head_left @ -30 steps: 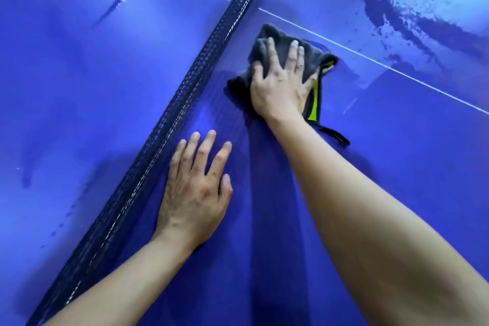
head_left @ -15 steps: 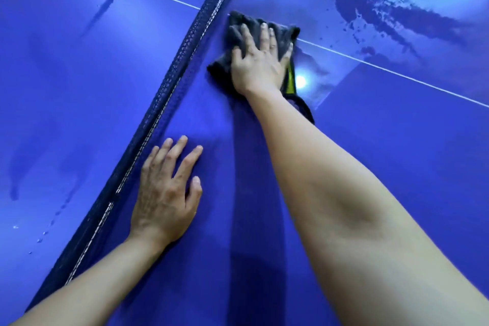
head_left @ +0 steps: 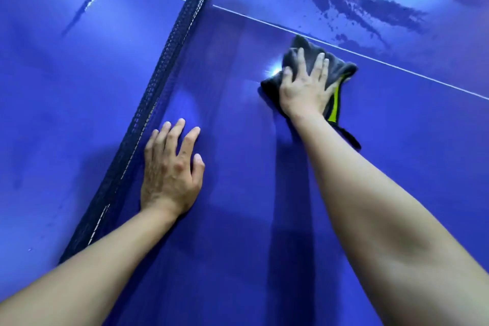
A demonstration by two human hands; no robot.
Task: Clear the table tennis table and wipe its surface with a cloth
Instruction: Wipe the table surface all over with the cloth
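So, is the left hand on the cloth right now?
No, the left hand lies flat on the bare table beside the net; the right hand presses the cloth.

The table tennis table (head_left: 251,219) has a smooth, glossy blue top that mirrors a bright light. Toward 1 o'clock, dark wet streaks (head_left: 357,0) break up the shine. A thin white painted line (head_left: 397,68) crosses it. The net (head_left: 172,61), running from 7 to 12 o'clock, is coarse black mesh. At 2 o'clock lies a soft, matt dark grey cloth (head_left: 341,71) with yellow-green trim.
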